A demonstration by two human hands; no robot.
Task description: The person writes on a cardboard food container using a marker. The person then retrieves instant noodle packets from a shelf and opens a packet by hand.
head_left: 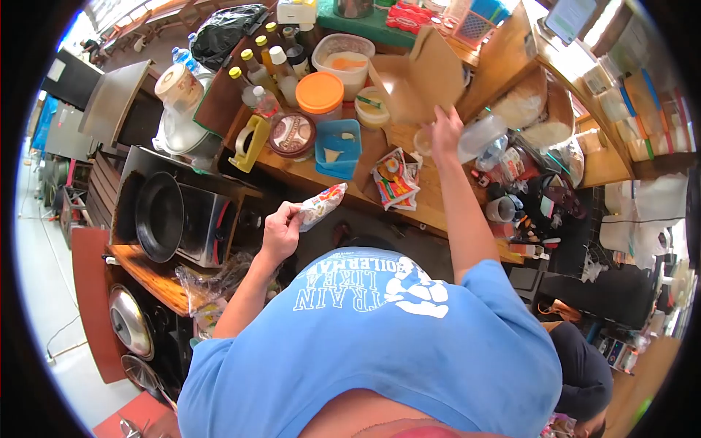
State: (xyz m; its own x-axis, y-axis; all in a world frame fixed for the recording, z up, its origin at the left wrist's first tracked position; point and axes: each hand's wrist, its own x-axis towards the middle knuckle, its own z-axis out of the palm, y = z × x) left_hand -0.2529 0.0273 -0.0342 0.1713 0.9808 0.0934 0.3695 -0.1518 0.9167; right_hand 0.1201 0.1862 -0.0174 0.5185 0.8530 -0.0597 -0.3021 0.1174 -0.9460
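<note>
My left hand [280,232] is closed round the end of a white packet with red and yellow print [321,206], held up in front of the counter edge. With my right hand [445,133] I grip the lower edge of an open brown cardboard takeaway box [423,84], its lid tilted up. Printed sachets [396,179] lie on the wooden counter below that hand. Left of them is a blue plastic tub [338,150] with something pale inside. A small tub with a green-handled utensil [372,108] stands beside the box.
Several sauce bottles [283,73] and an orange-lidded container [319,93] crowd the back of the counter [427,208]. A yellow tape dispenser [250,144] stands at its left end. A black frying pan [160,217] is to my left. Another person [580,369] is at lower right.
</note>
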